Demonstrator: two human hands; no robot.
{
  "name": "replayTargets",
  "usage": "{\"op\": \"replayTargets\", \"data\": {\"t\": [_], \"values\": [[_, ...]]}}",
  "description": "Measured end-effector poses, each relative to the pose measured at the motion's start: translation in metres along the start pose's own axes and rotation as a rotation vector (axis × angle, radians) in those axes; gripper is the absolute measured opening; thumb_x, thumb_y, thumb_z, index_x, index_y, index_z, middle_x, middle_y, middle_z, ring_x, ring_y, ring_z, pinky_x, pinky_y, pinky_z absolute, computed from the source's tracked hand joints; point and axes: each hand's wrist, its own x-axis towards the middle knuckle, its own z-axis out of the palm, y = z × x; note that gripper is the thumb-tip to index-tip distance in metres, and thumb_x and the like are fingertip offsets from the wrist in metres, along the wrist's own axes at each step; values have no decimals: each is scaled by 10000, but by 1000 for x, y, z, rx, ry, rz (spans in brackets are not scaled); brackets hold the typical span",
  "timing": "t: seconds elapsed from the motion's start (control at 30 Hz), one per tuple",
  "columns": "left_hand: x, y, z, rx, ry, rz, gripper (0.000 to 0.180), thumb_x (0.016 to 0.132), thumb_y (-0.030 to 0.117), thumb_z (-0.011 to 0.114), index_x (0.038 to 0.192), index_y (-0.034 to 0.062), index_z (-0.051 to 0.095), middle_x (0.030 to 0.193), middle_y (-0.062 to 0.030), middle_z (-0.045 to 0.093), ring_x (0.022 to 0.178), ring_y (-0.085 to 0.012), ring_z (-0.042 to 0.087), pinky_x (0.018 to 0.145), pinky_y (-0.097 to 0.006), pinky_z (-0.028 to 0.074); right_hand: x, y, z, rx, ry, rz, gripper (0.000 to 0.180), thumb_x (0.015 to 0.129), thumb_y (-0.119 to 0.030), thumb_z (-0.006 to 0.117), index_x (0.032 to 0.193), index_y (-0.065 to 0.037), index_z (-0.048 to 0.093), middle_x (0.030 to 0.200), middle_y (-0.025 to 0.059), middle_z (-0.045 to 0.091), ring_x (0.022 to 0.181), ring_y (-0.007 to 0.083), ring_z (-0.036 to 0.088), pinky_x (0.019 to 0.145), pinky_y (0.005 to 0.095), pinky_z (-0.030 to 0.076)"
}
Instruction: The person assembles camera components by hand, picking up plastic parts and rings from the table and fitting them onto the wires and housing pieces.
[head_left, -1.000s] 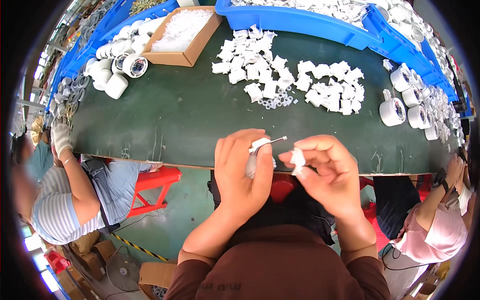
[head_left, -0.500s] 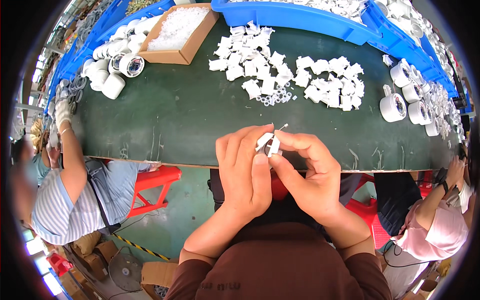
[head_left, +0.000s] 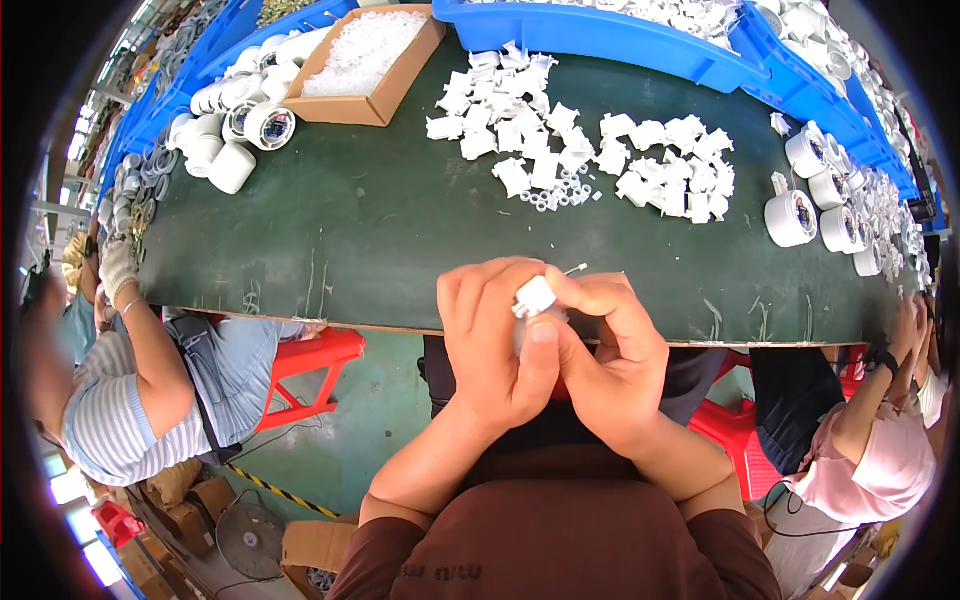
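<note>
Here, left hand [head_left: 497, 340] and right hand [head_left: 612, 352] both pinch small white plastic block [head_left: 534, 296], thin wire [head_left: 574, 269] protruding, above dark green mat [head_left: 370, 230].

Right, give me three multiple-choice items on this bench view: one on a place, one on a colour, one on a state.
1. Where does the cardboard box of small clear bits stand?
A. far left of the table
B. on the floor
C. at the near edge

2. What colour is the table top?
A. red
B. dark green
C. yellow

3. How is the small white part held?
A. lying loose on the table
B. by one hand alone
C. between the left hand and right hand

Answers: 1 A, it sits at the table's far left; 2 B, the bare surface is dark green; 3 C, fingers of both hands pinch it.
</note>
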Motion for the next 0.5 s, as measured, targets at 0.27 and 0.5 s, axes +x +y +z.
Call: {"op": "replayTargets", "data": {"t": [0.27,0.5], "values": [[3,-11,-5,-126,10,82,273,833,59,688,1099,16,641,1043,-115,695,884,-293,590,792,-386,461,17,-5,-5,196,73,134,114,978,48,608,1076,5,645,1059,84,646,924,134,641,803,270,548],[17,-1,-19,56,-184,69,254,821,66,715,1073,46,688,996,-88,714,875,-291,596,781,-374,484,39,1,-44,-116,-160,175,96,931,37,655,1001,-26,673,979,60,640,885,145,635,750,280,523]]}}
